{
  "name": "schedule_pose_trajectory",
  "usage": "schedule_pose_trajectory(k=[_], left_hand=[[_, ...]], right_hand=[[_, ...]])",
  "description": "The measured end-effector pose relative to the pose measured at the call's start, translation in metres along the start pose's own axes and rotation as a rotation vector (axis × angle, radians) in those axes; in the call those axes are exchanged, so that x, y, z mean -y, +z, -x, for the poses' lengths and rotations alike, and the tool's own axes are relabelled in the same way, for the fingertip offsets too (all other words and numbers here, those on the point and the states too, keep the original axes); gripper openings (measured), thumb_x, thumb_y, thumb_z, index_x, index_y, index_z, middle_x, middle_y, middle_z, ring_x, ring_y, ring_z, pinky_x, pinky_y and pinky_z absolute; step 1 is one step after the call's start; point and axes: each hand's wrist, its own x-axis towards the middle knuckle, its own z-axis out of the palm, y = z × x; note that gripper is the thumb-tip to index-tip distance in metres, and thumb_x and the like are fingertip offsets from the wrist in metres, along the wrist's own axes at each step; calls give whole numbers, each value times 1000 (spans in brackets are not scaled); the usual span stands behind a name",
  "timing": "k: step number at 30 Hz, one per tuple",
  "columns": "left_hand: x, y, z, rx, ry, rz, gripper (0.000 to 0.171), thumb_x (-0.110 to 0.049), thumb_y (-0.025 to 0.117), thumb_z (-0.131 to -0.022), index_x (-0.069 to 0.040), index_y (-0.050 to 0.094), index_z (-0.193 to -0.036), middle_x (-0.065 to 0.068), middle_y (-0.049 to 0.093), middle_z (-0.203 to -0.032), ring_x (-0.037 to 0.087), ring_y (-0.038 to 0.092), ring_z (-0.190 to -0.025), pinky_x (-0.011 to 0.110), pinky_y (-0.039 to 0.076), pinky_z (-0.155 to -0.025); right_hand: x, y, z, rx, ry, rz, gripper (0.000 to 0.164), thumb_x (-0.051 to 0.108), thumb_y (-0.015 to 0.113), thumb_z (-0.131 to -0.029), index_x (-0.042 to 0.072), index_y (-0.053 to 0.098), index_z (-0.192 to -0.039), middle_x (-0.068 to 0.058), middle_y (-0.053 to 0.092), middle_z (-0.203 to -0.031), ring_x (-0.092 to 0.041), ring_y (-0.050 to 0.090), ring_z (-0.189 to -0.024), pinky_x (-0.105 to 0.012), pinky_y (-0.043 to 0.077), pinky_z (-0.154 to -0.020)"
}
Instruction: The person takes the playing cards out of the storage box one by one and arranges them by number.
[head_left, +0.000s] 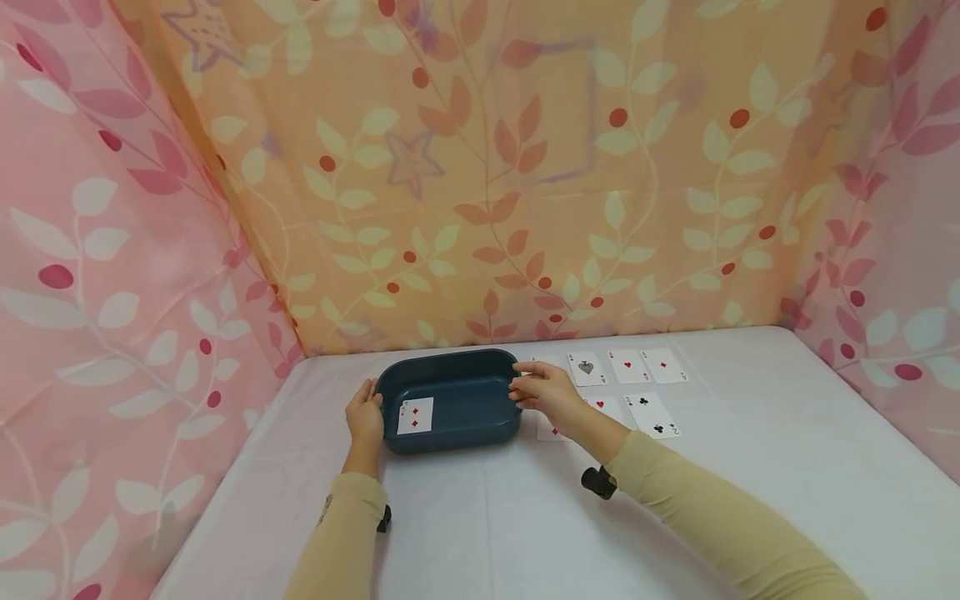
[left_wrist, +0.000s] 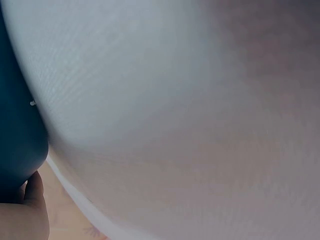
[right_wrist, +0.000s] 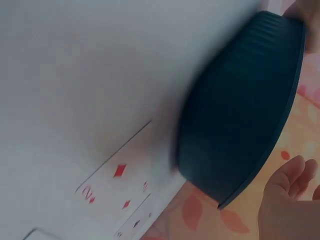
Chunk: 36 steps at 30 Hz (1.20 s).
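Observation:
A dark blue oval-cornered basin [head_left: 465,421] stands on the white table, with a playing card [head_left: 416,415] showing red diamonds lying in its left part. My left hand [head_left: 365,417] grips the basin's left end; part of that hand [left_wrist: 25,215] shows against the basin wall [left_wrist: 20,120] in the left wrist view. At the other end, my right hand [head_left: 551,396] has its fingertips close to the right rim, overlapping it in the head view. In the right wrist view this hand [right_wrist: 287,200] appears apart from the basin [right_wrist: 240,105], fingers loosely extended, holding nothing.
Right of the basin, cards lie face up in two rows. The back row includes an ace of spades [head_left: 587,369], ace of hearts [head_left: 628,365] and ace of diamonds [head_left: 663,365]. In front lie a two of clubs [head_left: 652,415] and a two of diamonds [right_wrist: 120,172]. Patterned cloth [head_left: 465,167] surrounds the table.

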Motion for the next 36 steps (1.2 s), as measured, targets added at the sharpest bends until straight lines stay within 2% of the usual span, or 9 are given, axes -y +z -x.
schedule_pose_trajectory(k=[7, 14, 17, 20, 25, 28, 32, 34, 36], left_hand=[[-3, 0, 1, -4, 8, -9, 50, 6, 33, -100, 7, 23, -149, 19, 31, -153, 24, 26, -142, 32, 20, -115], [-3, 1, 1, -11, 7, 1, 50, 7, 34, -100, 8, 25, -149, 20, 32, -152, 25, 27, -142, 32, 21, -115], [-3, 2, 3, -1, 20, -7, 50, 7, 33, -99, 9, 23, -148, 22, 31, -152, 27, 26, -142, 33, 21, -116], [-3, 2, 4, -2, 26, -18, 50, 7, 34, -99, 10, 24, -148, 23, 31, -152, 28, 26, -143, 33, 20, -116], [-2, 1, 8, -13, 26, -23, 50, 6, 34, -100, 9, 24, -148, 23, 31, -152, 28, 25, -143, 34, 19, -116], [0, 2, 10, -11, 23, -30, 49, 6, 34, -100, 10, 25, -148, 22, 31, -152, 28, 25, -143, 35, 19, -116], [2, 5, 11, -26, 19, -12, 49, 7, 35, -99, 10, 27, -147, 22, 32, -151, 28, 27, -142, 34, 21, -116], [3, 6, 12, -29, 16, 9, 49, 8, 35, -99, 10, 27, -147, 23, 33, -150, 28, 28, -142, 34, 21, -115], [3, 8, 13, -28, 16, 31, 49, 9, 35, -98, 11, 27, -147, 23, 33, -150, 28, 28, -141, 33, 21, -115]], right_hand=[[-4, 28, -4, 46, -12, -43, 39, -2, 52, -97, -12, 45, -134, -7, 65, -88, -10, 66, -73, -25, 57, -72], [-18, 56, -17, 69, 6, -4, 39, 2, 57, -95, -8, 50, -132, -11, 68, -95, -16, 68, -81, -50, 50, -93], [-24, 68, -25, 95, 41, 114, 43, 6, 61, -94, -5, 50, -134, -14, 69, -101, -25, 68, -90, -50, 51, -90], [-27, 78, -33, 150, 80, 259, 51, 10, 66, -92, -1, 48, -138, -15, 69, -105, -31, 67, -97, -42, 54, -80], [-34, 92, -43, 237, 136, 452, 62, 15, 72, -88, 5, 44, -143, -17, 59, -121, -28, 67, -86, -28, 48, -67], [-39, 97, -50, 298, 132, 575, 70, 16, 74, -86, 6, 41, -147, -17, 46, -138, -25, 62, -84, -31, 50, -74], [-48, 104, -61, 363, 32, 830, 76, 19, 77, -84, 5, 38, -148, -16, 41, -147, -28, 53, -118, -39, 42, -103], [-53, 107, -66, 362, -18, 967, 77, 20, 78, -82, 5, 39, -148, -14, 44, -147, -28, 45, -131, -41, 35, -110], [-58, 110, -70, 347, -42, 1078, 77, 21, 79, -82, 6, 41, -147, -13, 46, -146, -27, 43, -133, -41, 33, -111]])
